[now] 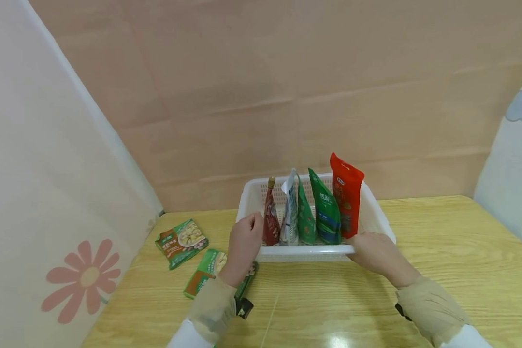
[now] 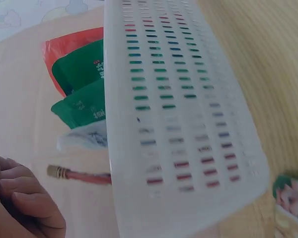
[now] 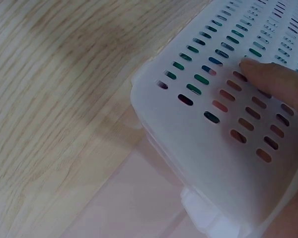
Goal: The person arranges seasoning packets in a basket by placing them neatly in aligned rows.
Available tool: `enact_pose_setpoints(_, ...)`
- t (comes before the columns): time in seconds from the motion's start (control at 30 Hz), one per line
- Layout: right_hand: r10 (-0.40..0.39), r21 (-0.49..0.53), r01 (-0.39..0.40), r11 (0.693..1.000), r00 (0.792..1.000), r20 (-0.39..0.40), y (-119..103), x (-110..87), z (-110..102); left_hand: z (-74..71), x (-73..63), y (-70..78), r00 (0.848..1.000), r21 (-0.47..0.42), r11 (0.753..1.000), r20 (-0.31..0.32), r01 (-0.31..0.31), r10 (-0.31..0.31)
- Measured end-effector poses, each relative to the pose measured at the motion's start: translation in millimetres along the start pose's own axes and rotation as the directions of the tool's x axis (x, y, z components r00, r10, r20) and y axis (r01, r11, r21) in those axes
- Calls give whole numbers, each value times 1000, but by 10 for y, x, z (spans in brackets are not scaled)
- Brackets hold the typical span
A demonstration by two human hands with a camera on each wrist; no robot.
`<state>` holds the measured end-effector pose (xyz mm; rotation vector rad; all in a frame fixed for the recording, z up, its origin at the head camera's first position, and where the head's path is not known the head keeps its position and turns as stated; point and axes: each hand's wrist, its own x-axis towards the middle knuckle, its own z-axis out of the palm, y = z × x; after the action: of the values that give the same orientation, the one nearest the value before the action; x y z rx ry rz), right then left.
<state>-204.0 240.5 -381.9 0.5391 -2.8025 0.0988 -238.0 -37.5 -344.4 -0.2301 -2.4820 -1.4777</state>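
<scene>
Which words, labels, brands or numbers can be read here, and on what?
No text is clear enough to quote.
Red bag: small label and lettering, too small.
Both green bags: white characters, too blurred.
White bag: markings, too blurred.
Dark red pouch: cannot tell.
Two packets on the table: lettering, too small and blurred.
White basket: no lettering visible.

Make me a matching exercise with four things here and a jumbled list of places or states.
Things:
1. Basket
2. Red packet
3. Gold-topped pack
4. Right hand

Places or states:
A. Standing farthest left inside, head view
B. Gripping near the front right corner
C. White and slotted
D. Standing farthest right inside, head view

Pairs: 1-C, 2-D, 3-A, 4-B
</scene>
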Motion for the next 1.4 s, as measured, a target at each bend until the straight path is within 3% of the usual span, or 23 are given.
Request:
enact_pose_setpoints(0.33,-7,-9,7,1000,1000,-19,-27,27,-6,-317,-194,-240,997,77,995,41,68,-72)
enact_pose_setpoints(0.67,1,-14,-2,1000,998,-55,2,-3,10,-420,-496,-332,981,164,981,145,107,-132)
enact_pose_setpoints(0.9,4,0,-4,1000,999,-35,3,1,3,-558,-605,-484,967,233,954,126,189,-223)
enact_pose_setpoints(1.07,17,14,-16,1000,1000,-25,4,0,-4,-620,-609,-620,965,313,933,133,177,-228)
enact_pose_setpoints(1.3,9,-2,-9,1000,1000,-29,0,11,5,-658,-667,-737,968,447,891,175,82,-178)
enact_pose_setpoints(1.4,9,4,-9,1000,1000,-27,-5,16,11,-653,-678,-797,967,479,875,177,77,-182)
